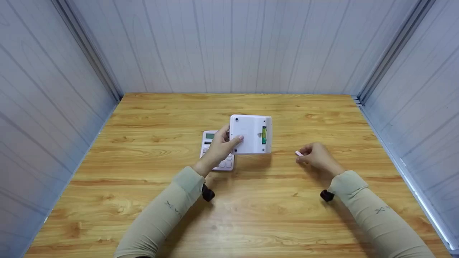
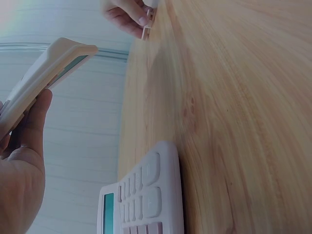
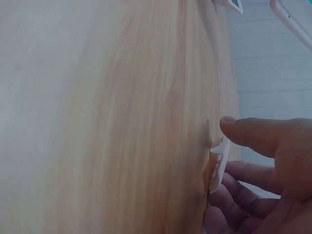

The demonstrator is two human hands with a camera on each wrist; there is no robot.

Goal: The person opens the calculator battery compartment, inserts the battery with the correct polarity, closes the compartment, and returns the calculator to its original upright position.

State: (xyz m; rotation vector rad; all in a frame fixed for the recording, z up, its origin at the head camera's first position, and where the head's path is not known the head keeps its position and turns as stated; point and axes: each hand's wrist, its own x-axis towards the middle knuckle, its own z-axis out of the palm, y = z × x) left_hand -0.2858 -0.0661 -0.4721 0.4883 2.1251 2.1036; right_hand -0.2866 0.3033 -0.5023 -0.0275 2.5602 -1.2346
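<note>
My left hand [image 1: 219, 147] grips a white calculator [image 1: 251, 130] above the table, thumb on its back, which faces the head camera. A green-yellow battery [image 1: 264, 135] shows in the uncovered slot near its right end. In the right wrist view, a small pale battery cover [image 3: 222, 168] with little tabs stands on edge at the tabletop. The fingers of my right hand [image 1: 318, 156] pinch this cover, well to the right of the calculator. Partly hidden beneath my left hand and forearm, a second calculator [image 1: 226, 165] lies face up, its keys and screen showing.
The wood-grain table [image 1: 272, 215] is bounded by a pale panel wall [image 1: 247, 46] at the back and similar panels on both sides. Dark wrist cameras [image 1: 208, 193] hang under both cuffs.
</note>
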